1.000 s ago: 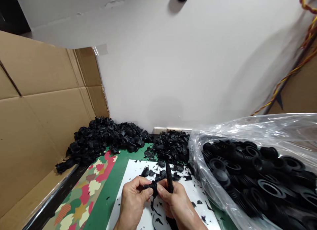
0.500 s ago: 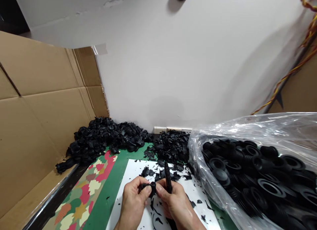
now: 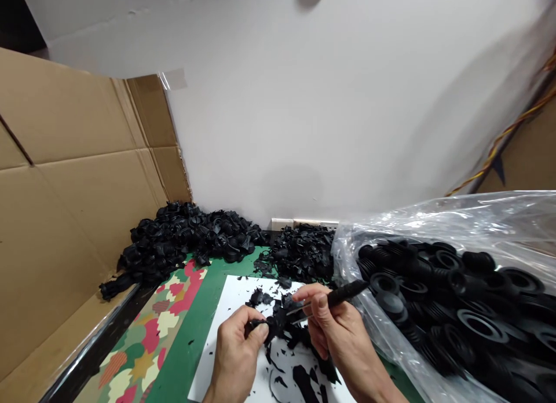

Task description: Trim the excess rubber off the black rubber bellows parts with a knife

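Observation:
My left hand [image 3: 237,348] is closed in a pinch on a small black rubber part [image 3: 256,323] above the white board. Fingers and thumb cover much of the part, so its full shape is hidden. My right hand [image 3: 336,328] grips black tweezers [image 3: 345,293], their dark end pointing up and right. The two thin metal tips point left, a little way from the rubber part. Under both hands, black rubber scraps [image 3: 284,328] lie scattered over the white board [image 3: 226,304].
A heap of ribbed black rubber parts [image 3: 186,235] lies at the back left by the cardboard wall [image 3: 78,125]. Beside it is a pile of black scraps [image 3: 304,252]. At right, a clear plastic bag [image 3: 354,275] holds several black rubber bellows [image 3: 482,325].
My right hand has moved right, away from the left hand, and the tweezers have swung from upright to slanting, tips toward the left. My left hand stays nearly in place, still pinching the rubber part.

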### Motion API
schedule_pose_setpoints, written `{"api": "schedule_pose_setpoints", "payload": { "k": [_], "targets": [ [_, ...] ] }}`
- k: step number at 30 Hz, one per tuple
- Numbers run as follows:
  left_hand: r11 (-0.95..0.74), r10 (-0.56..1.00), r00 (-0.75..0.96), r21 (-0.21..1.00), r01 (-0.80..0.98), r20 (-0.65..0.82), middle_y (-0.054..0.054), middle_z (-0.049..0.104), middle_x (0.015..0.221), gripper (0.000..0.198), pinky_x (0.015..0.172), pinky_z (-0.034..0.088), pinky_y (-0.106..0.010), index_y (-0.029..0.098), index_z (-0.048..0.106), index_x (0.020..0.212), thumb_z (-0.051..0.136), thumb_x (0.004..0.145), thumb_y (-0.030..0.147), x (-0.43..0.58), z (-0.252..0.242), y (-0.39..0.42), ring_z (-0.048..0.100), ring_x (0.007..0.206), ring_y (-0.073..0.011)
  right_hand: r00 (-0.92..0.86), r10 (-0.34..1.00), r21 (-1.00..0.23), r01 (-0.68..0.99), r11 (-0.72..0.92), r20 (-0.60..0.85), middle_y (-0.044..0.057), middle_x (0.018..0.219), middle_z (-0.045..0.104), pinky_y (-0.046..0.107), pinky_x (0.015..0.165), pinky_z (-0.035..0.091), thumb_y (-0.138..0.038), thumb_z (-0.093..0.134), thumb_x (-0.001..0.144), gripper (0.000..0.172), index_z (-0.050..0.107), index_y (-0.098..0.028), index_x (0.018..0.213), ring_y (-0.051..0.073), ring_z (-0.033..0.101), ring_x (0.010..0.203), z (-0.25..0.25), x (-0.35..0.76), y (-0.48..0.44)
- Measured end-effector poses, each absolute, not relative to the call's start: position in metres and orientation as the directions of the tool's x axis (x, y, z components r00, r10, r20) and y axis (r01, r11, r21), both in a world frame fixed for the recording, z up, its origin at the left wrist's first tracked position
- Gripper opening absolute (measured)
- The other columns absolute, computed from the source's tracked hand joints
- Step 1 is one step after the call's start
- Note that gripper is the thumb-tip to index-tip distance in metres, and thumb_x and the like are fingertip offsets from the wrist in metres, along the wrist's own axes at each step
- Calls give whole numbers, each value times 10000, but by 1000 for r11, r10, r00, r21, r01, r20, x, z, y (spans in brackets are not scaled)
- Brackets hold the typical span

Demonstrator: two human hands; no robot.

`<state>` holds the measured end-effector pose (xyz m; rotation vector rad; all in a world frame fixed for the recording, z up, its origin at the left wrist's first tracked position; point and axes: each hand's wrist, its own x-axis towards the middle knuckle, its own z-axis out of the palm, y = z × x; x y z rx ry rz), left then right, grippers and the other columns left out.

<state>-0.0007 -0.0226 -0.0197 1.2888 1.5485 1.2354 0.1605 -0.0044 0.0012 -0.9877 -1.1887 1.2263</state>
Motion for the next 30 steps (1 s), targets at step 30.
{"api": "schedule_pose_setpoints", "payload": {
  "k": [30],
  "targets": [
    [29,985,-173,986,165,0,60,448,494,81,455,283,-207,166,621,630,636,655,241,0,-20,-23,356,478,-100,-175,984,-984,-177,14,46,0,479,629,243,498,451,-373,693,713,221,634,-160,733,159,592,481,-7,150,-4]
  ]
}}
